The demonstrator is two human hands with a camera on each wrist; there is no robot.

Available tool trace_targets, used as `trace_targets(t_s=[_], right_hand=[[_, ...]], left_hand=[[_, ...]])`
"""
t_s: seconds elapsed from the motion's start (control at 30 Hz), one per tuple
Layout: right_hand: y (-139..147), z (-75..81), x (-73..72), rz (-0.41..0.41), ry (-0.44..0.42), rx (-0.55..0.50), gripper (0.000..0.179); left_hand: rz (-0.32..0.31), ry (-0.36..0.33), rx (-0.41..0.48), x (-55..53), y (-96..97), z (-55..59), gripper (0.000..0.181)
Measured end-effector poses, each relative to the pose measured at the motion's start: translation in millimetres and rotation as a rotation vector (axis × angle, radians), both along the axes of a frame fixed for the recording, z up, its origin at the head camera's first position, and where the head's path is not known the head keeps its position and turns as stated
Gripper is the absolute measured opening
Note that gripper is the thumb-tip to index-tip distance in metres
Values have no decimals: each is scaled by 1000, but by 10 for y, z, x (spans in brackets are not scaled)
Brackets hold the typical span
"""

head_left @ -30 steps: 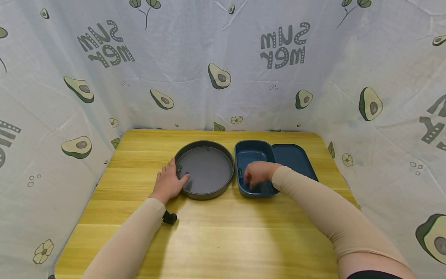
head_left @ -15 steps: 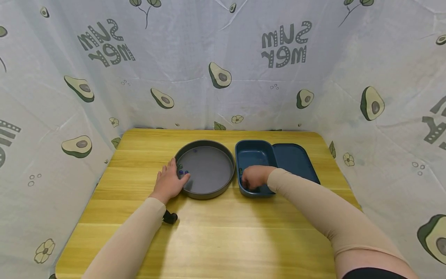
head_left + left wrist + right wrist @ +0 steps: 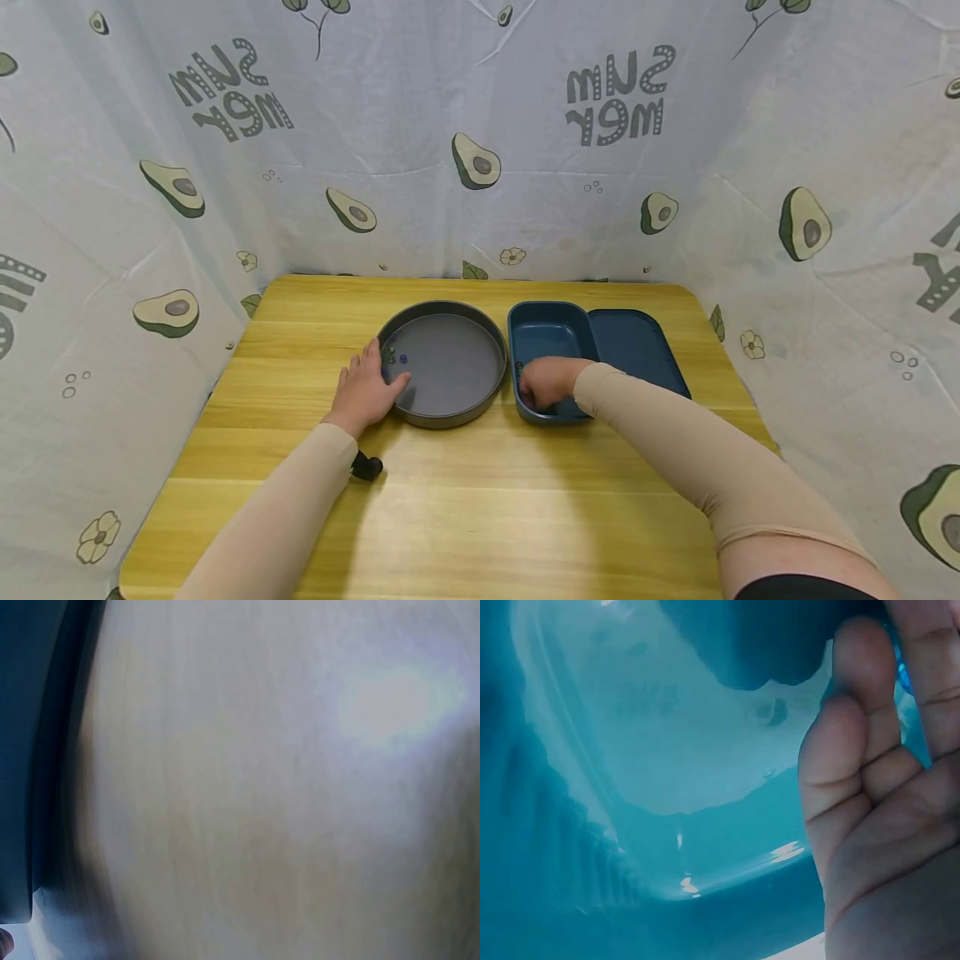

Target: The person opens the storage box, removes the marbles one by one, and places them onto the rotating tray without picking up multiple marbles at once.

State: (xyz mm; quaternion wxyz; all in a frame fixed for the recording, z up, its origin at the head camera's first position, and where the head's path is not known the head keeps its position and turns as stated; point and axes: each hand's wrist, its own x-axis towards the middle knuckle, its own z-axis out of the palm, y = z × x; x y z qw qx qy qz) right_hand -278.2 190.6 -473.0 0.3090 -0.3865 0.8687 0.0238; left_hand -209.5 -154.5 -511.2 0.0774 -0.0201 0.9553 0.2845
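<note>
My left hand (image 3: 363, 390) rests at the left rim of a dark grey round pan (image 3: 461, 362), thumb spread over the edge. In the pan lie a blue marble (image 3: 403, 358) and some green marbles (image 3: 391, 357), close to that hand. My right hand (image 3: 551, 381) reaches down into a blue rectangular container (image 3: 549, 337), fingers bent toward its left wall. Just beyond the fingers sits a green marble (image 3: 519, 367). The right wrist view has a bright blue glint (image 3: 903, 675) between the fingers; the fingertips are hidden, so I cannot tell whether they grip a marble.
A flat dark blue lid (image 3: 637, 342) lies right of the container, next to it on the wooden table (image 3: 480, 500). Beside my left wrist a small black object (image 3: 366, 467) shows. A printed cloth (image 3: 405, 200) hangs behind and around the table.
My right hand has shifted slightly left and now covers the blue marble seen earlier along the container's wall. Blue marbles have rolled about in the pan. The left hand stays put.
</note>
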Motion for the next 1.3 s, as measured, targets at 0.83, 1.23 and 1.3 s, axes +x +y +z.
trace_targets(t_s=[0.83,1.23,1.3], right_hand=[[203,381,-228,-274,-48,-297,8],[120,428,-210,-337,-42,-445,13],[95,431,-208,-345,-41,-461,13]], left_hand=[[8,-1,-2,-10,3,-4,100],[4,0,-2,-6,15,0,100],[4,-1,-4,-6,15,1,100]])
